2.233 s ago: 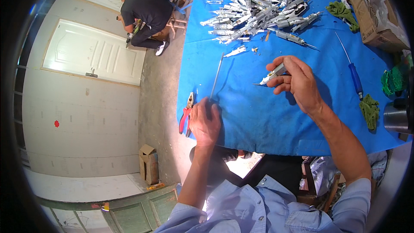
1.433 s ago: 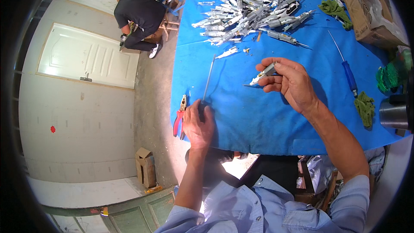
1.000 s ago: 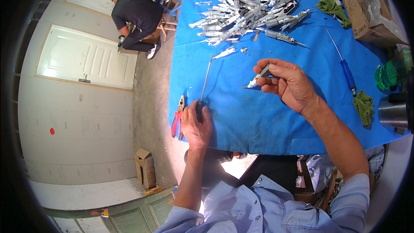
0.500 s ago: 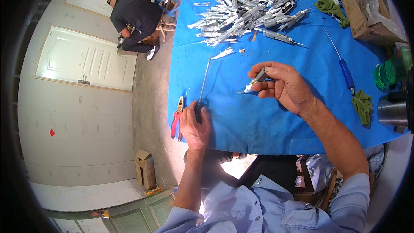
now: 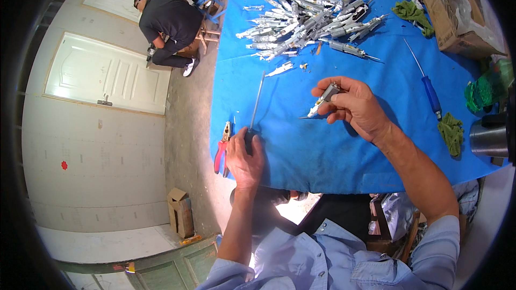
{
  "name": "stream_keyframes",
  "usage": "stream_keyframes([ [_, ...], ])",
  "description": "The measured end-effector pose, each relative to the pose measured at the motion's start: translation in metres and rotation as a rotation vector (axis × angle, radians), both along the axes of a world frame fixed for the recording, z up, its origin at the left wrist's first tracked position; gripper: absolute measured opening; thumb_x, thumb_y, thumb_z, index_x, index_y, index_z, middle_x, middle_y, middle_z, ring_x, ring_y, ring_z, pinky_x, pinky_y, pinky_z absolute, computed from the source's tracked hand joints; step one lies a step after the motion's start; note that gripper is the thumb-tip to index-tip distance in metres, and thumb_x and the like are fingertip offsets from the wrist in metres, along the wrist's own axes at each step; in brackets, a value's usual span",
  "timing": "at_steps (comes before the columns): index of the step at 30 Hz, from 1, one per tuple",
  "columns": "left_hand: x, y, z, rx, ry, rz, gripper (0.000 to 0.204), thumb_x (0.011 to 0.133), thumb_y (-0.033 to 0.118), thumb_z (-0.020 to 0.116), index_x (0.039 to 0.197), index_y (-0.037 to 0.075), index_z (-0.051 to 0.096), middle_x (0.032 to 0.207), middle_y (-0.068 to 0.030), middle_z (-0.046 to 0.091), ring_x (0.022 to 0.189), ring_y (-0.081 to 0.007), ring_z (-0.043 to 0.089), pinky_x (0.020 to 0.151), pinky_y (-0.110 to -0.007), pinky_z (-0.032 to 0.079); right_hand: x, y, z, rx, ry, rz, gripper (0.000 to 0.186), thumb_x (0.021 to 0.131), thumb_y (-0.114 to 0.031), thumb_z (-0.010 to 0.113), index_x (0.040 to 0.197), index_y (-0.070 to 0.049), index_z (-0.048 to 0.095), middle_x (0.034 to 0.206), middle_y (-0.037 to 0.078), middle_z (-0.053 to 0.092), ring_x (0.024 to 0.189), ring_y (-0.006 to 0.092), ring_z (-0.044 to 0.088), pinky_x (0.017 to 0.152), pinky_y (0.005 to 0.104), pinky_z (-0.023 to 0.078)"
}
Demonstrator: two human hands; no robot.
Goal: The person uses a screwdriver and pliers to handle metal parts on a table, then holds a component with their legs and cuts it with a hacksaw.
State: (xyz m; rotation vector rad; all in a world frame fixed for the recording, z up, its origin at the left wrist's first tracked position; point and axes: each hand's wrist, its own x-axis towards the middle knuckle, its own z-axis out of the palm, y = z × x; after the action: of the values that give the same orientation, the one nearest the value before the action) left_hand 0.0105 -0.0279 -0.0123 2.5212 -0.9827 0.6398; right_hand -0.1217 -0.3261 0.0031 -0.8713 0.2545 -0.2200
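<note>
Right hand grips a small part; left hand holds a screwdriver

The right hand (image 5: 357, 108) is over the middle of the surface, a table under a blue cloth (image 5: 312, 153). Its thumb and fingers are closed on a slim grey and white part (image 5: 324, 98), which slants with its thin pin toward the left edge. Whether the pin's tip touches the cloth cannot be told.

The left hand (image 5: 244, 158) lies by the near-left corner, its fingers curled round the dark handle of a screwdriver (image 5: 258, 99). The shaft stands out past the fingers toward the far edge. Just beside this hand, along the left edge, lie red-handled pliers (image 5: 220, 153), their nose toward the far edge.

Toward the far edge, a heap (image 5: 317, 19) of similar grey and white parts lies loosely piled. Between it and the hands are a single white piece (image 5: 280, 69), near the tip of the shaft, and some yellowish bits (image 5: 303, 66).

On the right side lies a blue screwdriver (image 5: 431, 95), its handle toward the near edge and its end by a green rag (image 5: 450, 133). A metal cup (image 5: 488, 138) is near the right edge, with green netting (image 5: 478, 96) beyond it. A carton (image 5: 443, 21) is by the far-right corner, with another rag (image 5: 414, 15) beside it.

Well apart, past the left edge, a co-worker (image 5: 171, 24) in dark clothes bends over beside a white door (image 5: 102, 72).
</note>
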Motion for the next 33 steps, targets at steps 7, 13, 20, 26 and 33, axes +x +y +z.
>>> stream_keyframes([
  [7,-0.002,-0.003,0.004,-0.029,0.046,0.006,0.034,0.096,0.015,0.076,0.126,0.000,0.071,0.110,-0.0216,0.073,0.099,-0.0411,0.071,0.088,-0.048,0.057,0.001,0.002,-0.006,-0.550,0.117,0.088,0.025,0.103,-0.008,0.061,0.123,0.005,0.071,0.104,0.014,0.076,0.081,0.0153,0.077,0.064,0.0289,0.061],
  [13,0.000,-0.002,0.005,-0.072,0.081,-0.005,0.034,0.096,0.015,0.077,0.126,0.000,0.071,0.110,-0.0215,0.073,0.099,-0.0409,0.071,0.088,-0.048,0.057,0.005,0.015,0.000,-0.644,0.148,-0.056,0.026,0.104,-0.008,0.064,0.126,0.004,0.067,0.111,0.015,0.075,0.079,0.0164,0.076,0.064,0.0288,0.060],
  [20,-0.003,0.000,0.012,-0.126,0.211,0.005,0.033,0.097,0.011,0.076,0.127,-0.001,0.070,0.111,-0.0208,0.072,0.100,-0.0371,0.069,0.092,-0.045,0.055,0.006,0.025,-0.006,-0.725,0.136,-0.163,0.028,0.103,-0.002,0.061,0.130,0.002,0.060,0.112,0.015,0.075,0.080,0.0161,0.076,0.070,0.0301,0.062],
  [26,-0.003,0.006,0.011,-0.220,0.317,-0.018,0.037,0.094,0.009,0.078,0.129,0.000,0.070,0.114,-0.0198,0.072,0.103,-0.0348,0.070,0.094,-0.043,0.055,0.003,0.031,-0.007,-0.839,0.196,-0.170,0.026,0.102,-0.001,0.060,0.127,0.002,0.061,0.108,0.014,0.076,0.079,0.0143,0.075,0.070,0.0287,0.062],
  [33,-0.002,0.009,0.010,-0.316,0.377,-0.048,0.038,0.091,0.010,0.078,0.127,0.003,0.071,0.116,-0.0180,0.073,0.105,-0.0368,0.071,0.094,-0.044,0.056,0.003,0.036,-0.008,-0.988,0.221,-0.205,0.025,0.100,-0.002,0.061,0.124,0.003,0.062,0.105,0.014,0.078,0.081,0.0163,0.076,0.071,0.0299,0.062],
])
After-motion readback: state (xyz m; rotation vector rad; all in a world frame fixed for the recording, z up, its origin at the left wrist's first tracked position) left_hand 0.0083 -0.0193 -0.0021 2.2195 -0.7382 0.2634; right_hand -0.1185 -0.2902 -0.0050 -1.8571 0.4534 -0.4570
